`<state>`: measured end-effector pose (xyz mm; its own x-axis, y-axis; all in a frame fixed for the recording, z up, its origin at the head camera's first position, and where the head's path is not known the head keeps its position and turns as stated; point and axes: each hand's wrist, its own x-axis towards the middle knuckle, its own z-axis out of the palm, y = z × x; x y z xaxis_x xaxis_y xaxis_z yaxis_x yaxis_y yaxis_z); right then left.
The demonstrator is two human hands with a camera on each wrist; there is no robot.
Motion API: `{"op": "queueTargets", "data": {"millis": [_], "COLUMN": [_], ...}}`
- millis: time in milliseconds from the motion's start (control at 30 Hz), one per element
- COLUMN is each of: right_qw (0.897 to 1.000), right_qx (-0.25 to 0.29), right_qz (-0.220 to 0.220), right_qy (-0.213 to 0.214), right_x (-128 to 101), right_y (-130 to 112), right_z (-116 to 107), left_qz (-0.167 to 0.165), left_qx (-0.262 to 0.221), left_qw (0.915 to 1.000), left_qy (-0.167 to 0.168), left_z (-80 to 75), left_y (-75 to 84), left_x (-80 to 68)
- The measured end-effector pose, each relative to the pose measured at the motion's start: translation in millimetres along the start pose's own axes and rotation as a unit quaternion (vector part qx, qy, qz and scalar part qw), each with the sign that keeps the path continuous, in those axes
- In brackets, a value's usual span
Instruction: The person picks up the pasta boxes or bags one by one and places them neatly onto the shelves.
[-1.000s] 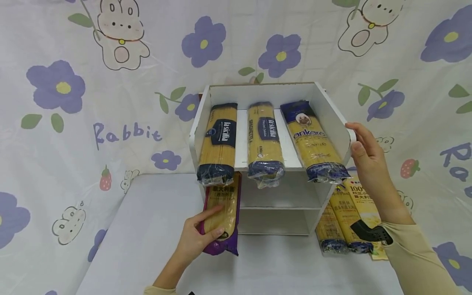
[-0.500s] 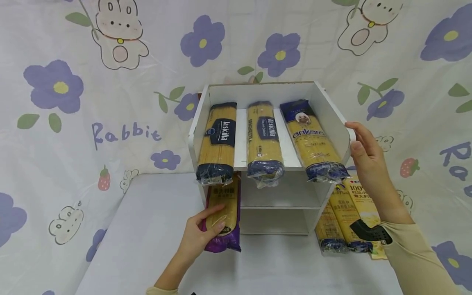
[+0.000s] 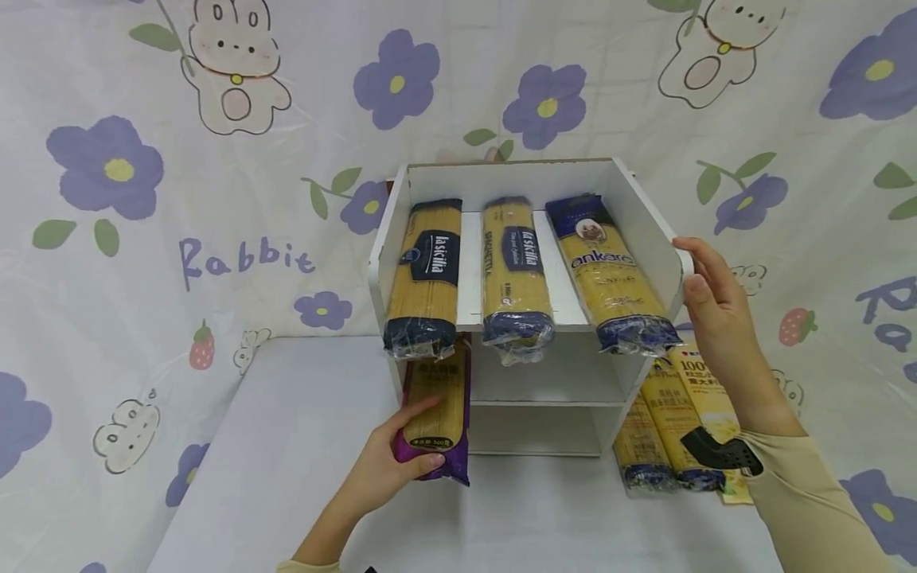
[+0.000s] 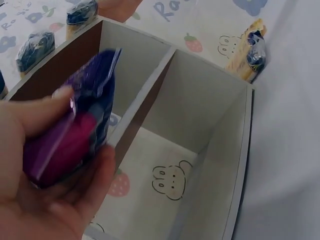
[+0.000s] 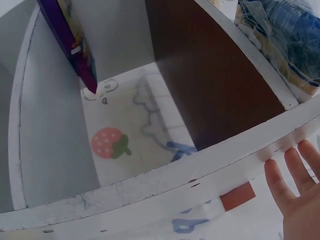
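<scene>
While our left hand (image 3: 381, 468) grips the purple-and-yellow plastic pasta pack (image 3: 446, 422) near its purple end, at the left of the white board shelf's (image 3: 544, 404) middle opening, our right hand (image 3: 723, 318) rests straight-fingered on the side. Likely light, slick, stiff, snappable; we'd hold mid-length. Long axis points inward, purple end towards us.

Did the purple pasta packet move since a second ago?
Yes, a little: in the head view, the near end of the purple packet has shifted upward against the white shelf.
</scene>
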<state>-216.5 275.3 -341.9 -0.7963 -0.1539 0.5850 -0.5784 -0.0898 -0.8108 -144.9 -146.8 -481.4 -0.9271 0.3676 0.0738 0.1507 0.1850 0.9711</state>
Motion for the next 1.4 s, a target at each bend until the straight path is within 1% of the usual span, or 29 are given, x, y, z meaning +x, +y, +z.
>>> {"op": "queueTargets", "data": {"millis": [100,167,233,300,333,400,467,533,567,600,633,667,700,733,767,800,833,867,900,933,967,1000,1067,1200,1300,1400], "right_qw": [1.000,1.000,1.000,1.000,1.000,1.000,1.000,1.000,1.000,1.000,1.000,1.000,1.000,1.000,1.000,1.000,1.000,1.000,1.000,1.000,1.000,1.000,1.000,1.000,1.000,1.000], "right_qx": [0.006,0.010,0.013,0.009,0.007,0.005,-0.001,0.007,0.011,0.012,0.016,0.015,0.015,0.013,0.004,0.001,-0.001,-0.004,-0.002,-0.001,0.004,0.007,0.004,0.000,0.000,0.003], "right_qz": [-0.001,-0.001,-0.002,0.001,0.003,0.003,0.003,-0.004,-0.008,-0.009,-0.013,-0.012,-0.010,-0.007,-0.002,0.000,0.003,0.005,0.004,0.002,-0.001,-0.003,-0.002,0.000,-0.001,0.002], "right_qy": [-0.001,0.002,0.001,0.008,0.011,0.012,0.019,0.016,0.013,0.013,0.009,0.010,0.010,0.012,0.017,0.018,0.021,0.024,0.023,0.021,0.017,0.013,0.013,0.008,0.003,0.003], "right_x": [-1,-1,-1,-1,-1,0,0,0,1,1,1,1,1,1,0,0,0,0,0,0,0,0,1,0,0,0], "right_y": [0,0,0,0,0,0,-1,-1,-1,-2,-2,-2,-2,-2,-3,-3,-2,-2,-2,-1,-1,0,0,2,2,2], "right_z": [1,1,1,1,1,1,2,2,2,2,2,2,2,2,2,1,1,1,0,0,0,0,0,-1,-1,0], "left_qz": [0.010,0.008,-0.004,-0.033,-0.049,-0.073,-0.083,-0.084,-0.083,-0.082,-0.079,-0.078,-0.072,-0.062,-0.048,-0.032,-0.017,-0.004,0.004,0.014,0.021,0.023,0.022,0.034,0.047,0.045], "left_qx": [0.023,0.043,0.091,0.152,0.191,0.271,0.325,0.370,0.383,0.387,0.382,0.364,0.328,0.280,0.224,0.162,0.096,0.034,-0.014,-0.046,-0.067,-0.082,-0.090,-0.058,-0.042,-0.043], "left_qw": [0.9983,0.9960,0.9911,0.9835,0.9762,0.9562,0.9386,0.9202,0.9143,0.9120,0.9143,0.9227,0.9384,0.9566,0.9733,0.9860,0.9928,0.9932,0.9888,0.9832,0.9784,0.9750,0.9727,0.9768,0.9791,0.9817], "left_qy": [0.052,0.078,0.097,0.093,0.090,0.085,0.082,0.096,0.104,0.109,0.108,0.099,0.080,0.052,0.017,-0.025,-0.069,-0.111,-0.148,-0.176,-0.195,-0.205,-0.212,-0.203,-0.193,-0.180], "left_z": [3.8,5.6,6.3,5.7,5.2,3.7,2.4,1.5,0.7,-0.1,-1.0,-2.1,-3.4,-4.7,-5.9,-6.6,-7.1,-7.3,-7.1,-6.4,-5.7,-4.9,-3.5,-1.5,0.1,1.2], "left_y": [0.1,2.1,6.7,14.6,19.3,29.9,40.4,49.0,52.8,56.1,58.6,60.4,61.6,62.1,61.7,60.3,57.8,54.6,50.8,46.5,42.1,37.8,29.9,19.0,16.2,14.4], "left_x": [2.7,3.4,2.1,-1.4,-3.9,-9.3,-14.6,-19.6,-21.8,-23.8,-25.7,-27.1,-28.2,-28.5,-28.3,-27.4,-26.0,-24.4,-22.7,-21.2,-20.0,-18.9,-17.4,-15.5,-14.6,-14.1]}}
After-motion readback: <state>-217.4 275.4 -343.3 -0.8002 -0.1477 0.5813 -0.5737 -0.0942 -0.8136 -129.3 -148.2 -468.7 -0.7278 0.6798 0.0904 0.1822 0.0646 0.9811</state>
